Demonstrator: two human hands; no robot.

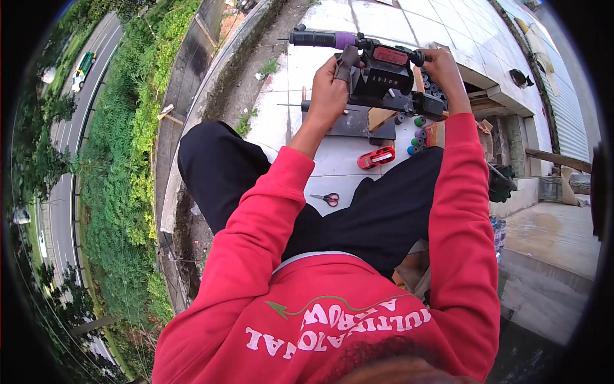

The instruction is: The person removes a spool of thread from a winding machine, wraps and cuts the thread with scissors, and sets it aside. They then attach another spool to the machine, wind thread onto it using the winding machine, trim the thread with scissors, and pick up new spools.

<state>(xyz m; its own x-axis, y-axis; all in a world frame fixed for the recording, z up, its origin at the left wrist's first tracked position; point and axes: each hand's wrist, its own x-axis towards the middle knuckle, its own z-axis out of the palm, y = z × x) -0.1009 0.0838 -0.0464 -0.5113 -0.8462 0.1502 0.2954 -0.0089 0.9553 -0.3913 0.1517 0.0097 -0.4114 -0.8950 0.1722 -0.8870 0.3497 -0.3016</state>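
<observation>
A black hand-cranked winding machine with a number counter (384, 79) stands in front of me, above my crossed legs. It bears a red label, and a black shaft with a purple wrap (344, 41) sticks out to its left. My left hand (330, 89) is closed on a dark grey strip (347, 62) at the machine's left side. With bent fingers, my right hand (442, 69) grips the black knob (417, 59) at the right end. Part of its grip is hidden.
Red-handled scissors (329, 199) and a red tape dispenser (376, 157) lie on the white tiles (300, 168). Several small rolls (419, 121) stand right of the machine. A concrete ledge (185, 144) runs along the left, with plants and a road beyond.
</observation>
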